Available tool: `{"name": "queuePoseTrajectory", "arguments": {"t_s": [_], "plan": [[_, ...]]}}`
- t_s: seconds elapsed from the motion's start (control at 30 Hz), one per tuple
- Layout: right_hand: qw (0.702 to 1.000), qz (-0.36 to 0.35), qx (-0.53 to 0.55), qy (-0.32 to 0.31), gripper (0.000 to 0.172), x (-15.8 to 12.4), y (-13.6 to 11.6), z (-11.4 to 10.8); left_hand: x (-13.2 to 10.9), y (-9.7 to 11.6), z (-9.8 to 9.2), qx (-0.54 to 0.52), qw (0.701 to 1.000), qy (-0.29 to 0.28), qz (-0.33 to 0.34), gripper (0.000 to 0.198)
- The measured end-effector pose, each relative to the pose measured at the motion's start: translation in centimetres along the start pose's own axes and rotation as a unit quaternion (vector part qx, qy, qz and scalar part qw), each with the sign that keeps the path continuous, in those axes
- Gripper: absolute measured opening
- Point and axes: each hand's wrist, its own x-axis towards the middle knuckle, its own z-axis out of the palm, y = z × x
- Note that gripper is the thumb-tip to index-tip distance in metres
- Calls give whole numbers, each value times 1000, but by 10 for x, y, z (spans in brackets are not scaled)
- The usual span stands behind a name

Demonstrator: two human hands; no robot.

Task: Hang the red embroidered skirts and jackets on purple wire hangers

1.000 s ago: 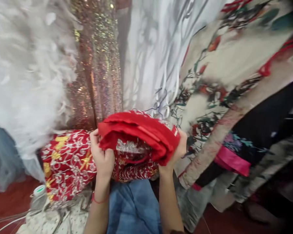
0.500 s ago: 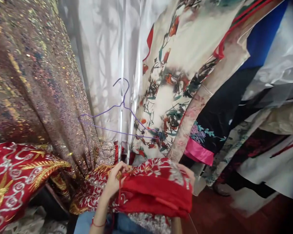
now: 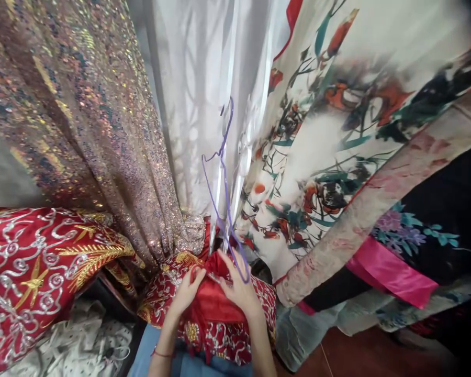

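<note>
A folded red garment (image 3: 215,306) with silver and gold embroidery rests low in the middle of the view. My left hand (image 3: 186,293) pinches the red cloth at its top left. My right hand (image 3: 239,288) lies on the cloth with fingers stretched out, touching the lower loop of a purple wire hanger (image 3: 222,178). The hanger stands upright just above both hands, with two clear plastic hangers (image 3: 241,157) behind it.
A sequined gold and pink dress (image 3: 90,131) hangs at the left, a white sheer fabric (image 3: 196,89) behind. A cream floral robe (image 3: 337,136) and a black garment with a pink band (image 3: 392,272) hang at the right. A red embroidered bundle (image 3: 43,267) lies at the left.
The red garment has sunk lower and both hands have come together on its top. The purple hanger has turned from lying sideways to standing upright at my right hand.
</note>
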Motion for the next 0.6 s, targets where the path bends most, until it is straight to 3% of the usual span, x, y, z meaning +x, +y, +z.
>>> {"name": "queuePoseTrajectory", "arguments": {"t_s": [0.1, 0.2, 0.27, 0.37, 0.47, 0.6], "plan": [[997, -31, 65, -34, 45, 13, -24, -5, 2, 36, -12, -69, 994, -80, 14, 27], [998, -10, 55, -1, 29, 24, -33, -18, 14, 70, -33, -89, 981, -165, 52, 42], [999, -38, 11, 37, 34, 28, -25, -34, 29, 88, -50, -97, 978, -166, 80, 41], [989, -53, -37, 133, 48, 26, 0, -62, 54, 109, -70, -155, 977, -130, 65, 39], [976, 23, -56, 209, 54, 23, 17, -86, 68, 128, -72, -176, 974, -140, 37, 30], [953, 214, -104, 190, 59, 28, 14, -94, 60, 156, -51, -87, 963, -250, 53, 7]]}}
